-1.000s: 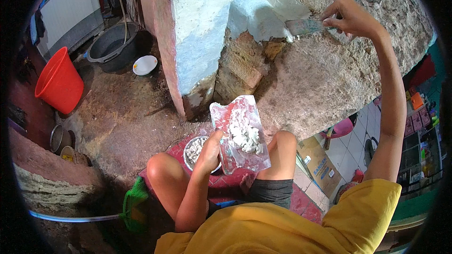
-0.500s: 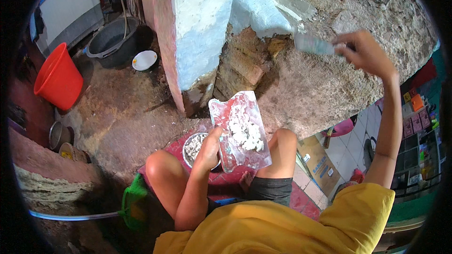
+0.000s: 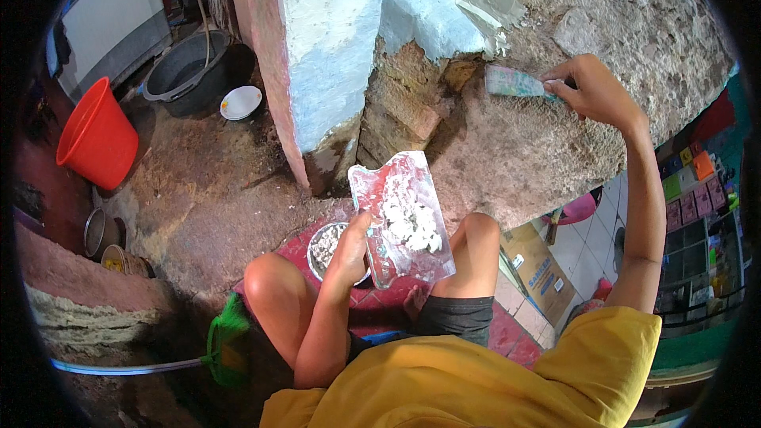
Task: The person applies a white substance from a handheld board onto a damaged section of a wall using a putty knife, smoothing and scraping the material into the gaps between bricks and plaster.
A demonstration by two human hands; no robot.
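Observation:
My left hand [image 3: 349, 254] grips the edge of a red rectangular plaster board [image 3: 369, 185] smeared with white. A lumpy heap of white plaster [image 3: 411, 223] lies on it. Up at the right, my right hand [image 3: 587, 93] is closed round the handle end of a putty knife [image 3: 511, 82] with a wide, greenish, stained blade. The blade is at the rough wall [image 3: 547, 131], just right of the exposed brick; whether it touches cannot be told. Under my left hand, partly hidden, stands a bowl [image 3: 323, 249] of whitish lumpy mix.
A white and pale-blue painted pillar [image 3: 325, 55] juts down ahead, with bare brick [image 3: 400, 99] beside it. A red bucket [image 3: 99, 135], a black tub [image 3: 186, 71] and a white plate [image 3: 240, 103] stand far left. Flattened cardboard [image 3: 537, 269] lies right of my knee.
My right hand has come slightly down and left with the putty knife, whose blade now shows sharper. The board in my left hand has barely shifted.

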